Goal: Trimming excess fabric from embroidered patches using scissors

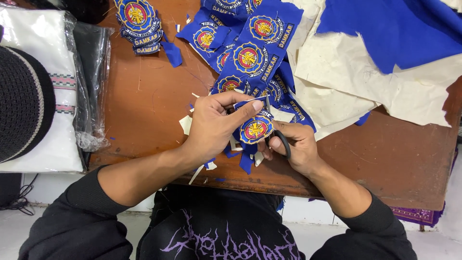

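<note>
Left hand (216, 123) pinching round blue embroidered patch (255, 129), right hand (294, 147) gripping black scissors (281, 139), plastic-wrapped white package (48, 91) far left

You're at a small sewing/embroidery workshop bench: worn wooden table (144, 96), uncut embroidered badge strips (250, 53) top centre, backing-paper sheets (346, 82) upper right, bagged garments (43, 91) left.

Both forearms angle in from below, sleeves pushed up, hands meeting at centre. Left hand (214, 123): palm down, thumb and forefinger pinched closed. Right hand (294, 144): fingers curled shut, thumb pointing left, wrist bent.
</note>
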